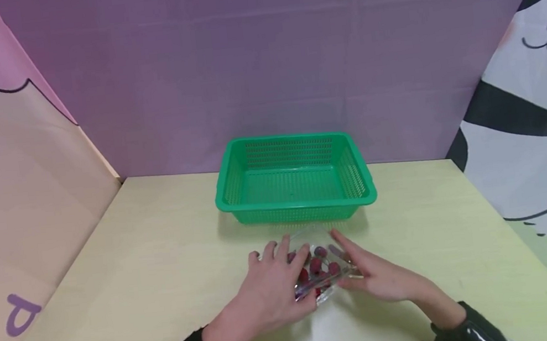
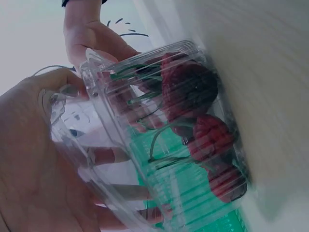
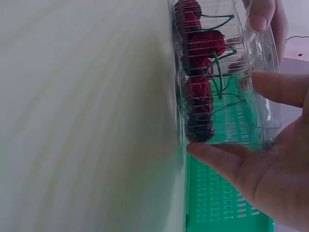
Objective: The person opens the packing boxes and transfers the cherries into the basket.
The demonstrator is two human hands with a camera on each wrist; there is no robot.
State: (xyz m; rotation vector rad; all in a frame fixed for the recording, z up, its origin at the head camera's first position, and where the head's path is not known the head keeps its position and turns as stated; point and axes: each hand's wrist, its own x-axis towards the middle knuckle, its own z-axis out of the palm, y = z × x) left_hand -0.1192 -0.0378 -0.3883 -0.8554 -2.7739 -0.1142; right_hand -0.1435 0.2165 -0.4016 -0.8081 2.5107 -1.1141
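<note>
The pale table (image 1: 129, 274) spread out below me, and the green basket (image 1: 297, 206) stood near its far edge. My left hand (image 1: 277, 281) lay back uppermost, fingers fanned over the left part of the clear box, thumb along its near edge. My right hand (image 1: 382, 278) came at the other end, thumb and forefinger parted. I had the box (image 2: 110, 118) grasped from both sides, thumb against fingers.

From my head I saw the whole basket and the backs of both hands. Only my left wrist showed those fingers through the plastic; only my right wrist showed my forefinger low by the base, with the thumb up at the rim. Glare blurred the lid, so I couldn't fairly say whether it was fully seated.

The box sat on the table just before the basket, between my palms. Inside, dark red cherries (image 2: 190, 89) lay on its floor below my fingers, their green stems (image 3: 218, 75) pointing up.
</note>
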